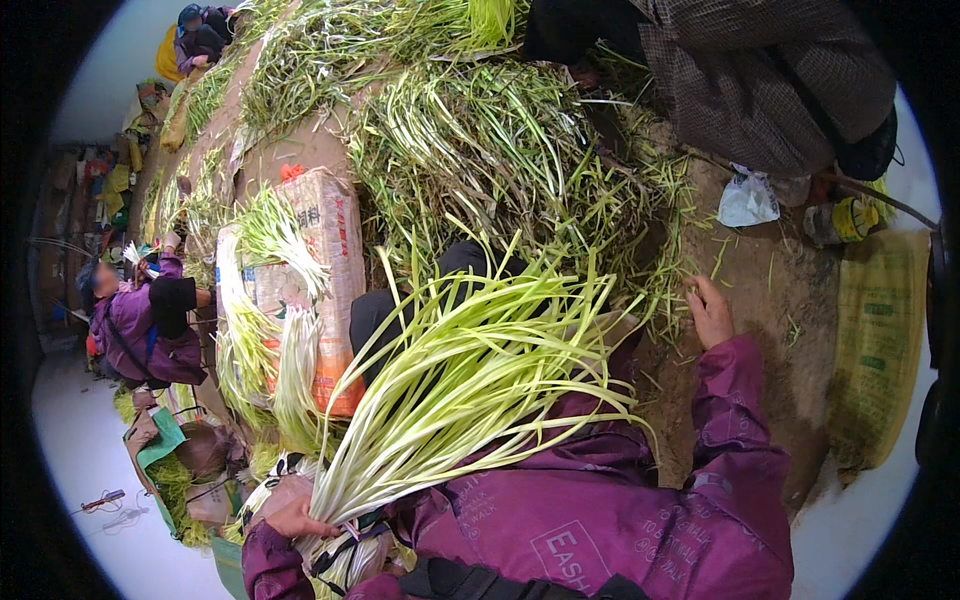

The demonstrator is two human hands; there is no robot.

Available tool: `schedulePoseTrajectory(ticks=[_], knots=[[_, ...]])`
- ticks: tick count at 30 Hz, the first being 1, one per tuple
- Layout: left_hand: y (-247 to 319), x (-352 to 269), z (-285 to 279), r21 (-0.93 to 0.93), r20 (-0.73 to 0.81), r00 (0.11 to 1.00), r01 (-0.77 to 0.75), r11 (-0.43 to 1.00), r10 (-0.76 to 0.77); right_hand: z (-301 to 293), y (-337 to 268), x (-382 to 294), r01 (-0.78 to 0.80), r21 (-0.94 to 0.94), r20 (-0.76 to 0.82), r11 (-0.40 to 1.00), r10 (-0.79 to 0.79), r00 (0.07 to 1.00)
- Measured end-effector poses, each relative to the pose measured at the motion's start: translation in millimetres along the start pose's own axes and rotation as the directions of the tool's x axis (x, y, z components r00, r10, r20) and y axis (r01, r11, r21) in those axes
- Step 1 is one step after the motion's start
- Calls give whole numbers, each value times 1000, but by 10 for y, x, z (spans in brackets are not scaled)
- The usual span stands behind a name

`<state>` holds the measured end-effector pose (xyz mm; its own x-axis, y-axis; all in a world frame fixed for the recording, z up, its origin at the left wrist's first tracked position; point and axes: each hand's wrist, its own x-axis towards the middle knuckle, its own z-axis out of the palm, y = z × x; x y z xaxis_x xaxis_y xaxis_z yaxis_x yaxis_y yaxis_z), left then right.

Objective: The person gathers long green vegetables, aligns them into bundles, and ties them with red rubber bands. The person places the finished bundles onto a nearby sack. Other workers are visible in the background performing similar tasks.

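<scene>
My left hand [294, 513] grips a large bunch of blanched garlic greens [465, 367] by its white stalk ends. The long yellow-green leaves fan out across my lap, over a purple sleeved garment. To the right, my right hand [709, 311] hangs low by the scattered leaf trimmings [664, 262], with thumb and forefinger a little apart and nothing visible between them. Before me, on a printed woven sack [341, 247], lie a small bunch of greens [281, 232] and two paler bunches. Tied bunches [349, 562] lie beneath my left hand.
A big heap of unsorted greens [465, 150] covers the ground ahead. A person in a checked garment [750, 82] is close at the upper right; another in purple [139, 330] sits at left. A white plastic bag [748, 199], a jar [840, 222] and a yellow sack [877, 337] lie at right.
</scene>
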<state>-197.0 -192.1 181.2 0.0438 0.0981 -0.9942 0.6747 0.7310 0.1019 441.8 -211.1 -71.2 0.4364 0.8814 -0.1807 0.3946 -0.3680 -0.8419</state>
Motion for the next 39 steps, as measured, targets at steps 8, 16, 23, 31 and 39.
schedulePoseTrajectory(ticks=[8, 16, 23, 31, 39], knots=[[58, 21, -26, 232, -95, 991, -74, 970, 98, 89, -739, 337, 284, 9, 44, 959, -284, 958], [152, 46, 31, 227, -61, 964, -238, 944, 258, 23, -1263, 305, 196, 200, 94, 960, -218, 971], [128, 90, -32, 73, -55, 998, -28, 997, 32, 251, -1564, 129, 493, 90, 187, 865, -501, 845], [289, 14, 82, 160, -115, 984, -114, 980, 134, 611, -1497, 242, 573, -119, 386, 811, -494, 779], [346, 12, 100, 234, -138, 982, -97, 967, 132, 857, -1270, 311, 645, -379, 297, 664, -573, 764]])
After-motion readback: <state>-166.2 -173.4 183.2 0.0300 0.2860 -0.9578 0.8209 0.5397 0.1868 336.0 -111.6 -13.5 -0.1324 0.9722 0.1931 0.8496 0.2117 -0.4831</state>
